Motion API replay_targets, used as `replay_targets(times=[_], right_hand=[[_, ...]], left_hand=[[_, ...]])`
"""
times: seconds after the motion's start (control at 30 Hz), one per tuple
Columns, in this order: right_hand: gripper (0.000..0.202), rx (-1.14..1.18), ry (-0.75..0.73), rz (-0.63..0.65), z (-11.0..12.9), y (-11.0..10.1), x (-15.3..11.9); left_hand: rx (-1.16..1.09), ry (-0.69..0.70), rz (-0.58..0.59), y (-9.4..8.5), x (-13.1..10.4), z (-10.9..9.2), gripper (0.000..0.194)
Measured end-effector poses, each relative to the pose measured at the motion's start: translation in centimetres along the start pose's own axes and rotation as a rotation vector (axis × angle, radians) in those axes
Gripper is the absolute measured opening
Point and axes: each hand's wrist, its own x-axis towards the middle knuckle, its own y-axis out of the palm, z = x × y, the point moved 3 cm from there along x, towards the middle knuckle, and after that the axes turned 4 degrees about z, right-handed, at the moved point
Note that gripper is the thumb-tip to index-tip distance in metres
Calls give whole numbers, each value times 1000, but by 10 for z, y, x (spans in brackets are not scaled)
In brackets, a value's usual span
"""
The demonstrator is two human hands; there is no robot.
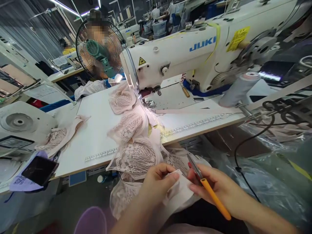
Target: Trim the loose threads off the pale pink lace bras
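My left hand (162, 183) pinches the edge of a pale pink fabric piece (181, 191) over my lap. A slim tool with an orange handle (215, 198) and a pointed metal end lies across my right hand (214, 185), gripped by its fingers; its exact kind is unclear. The right fingertips are beside the same fabric. Several pale pink lace bra cups (137, 156) hang over the table edge in a linked string. They lead up to the needle area of a white sewing machine (175, 61), where a lamp shines on a cup (123, 99).
A fan (99, 48) stands behind the table (95, 130). A grey thread cone (240, 89) is at the right, near a black cable (236, 152). Another lace piece (58, 138) and a phone (39, 170) lie left. Plastic bags (275, 182) fill the lower right. Other people sit farther back.
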Motion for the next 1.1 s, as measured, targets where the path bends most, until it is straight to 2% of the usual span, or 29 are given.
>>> replay_targets(times=[0.2, 0.37, 0.47, 0.57, 0.7, 0.87, 0.97, 1.1], right_hand=[[32, -81, -62, -56, 0, 0, -2], [18, -277, -272, -224, -2, 2, -9], [12, -409, -355, -226, 2, 3, -13], [8, -449, -382, -209, 6, 4, -16], [7, -335, -367, -178, 3, 3, -17], [13, -155, -162, -30, -15, -11, -16], [37, -217, -222, 127, -27, -30, -17], [56, -435, -247, 428, -31, -47, -19]], left_hand=[[-10, 36, 17, -3, 2, 3, 56], [62, 209, 18, -6, -2, -6, 43], [112, 281, 29, -8, -5, -8, 38], [149, 267, 18, -9, -6, -9, 41], [111, 158, -37, -9, -5, -6, 50], [32, 64, -10, -3, -4, -4, 50], [34, 34, -4, 0, -4, -3, 54], [15, -19, 25, 2, -3, 4, 58]])
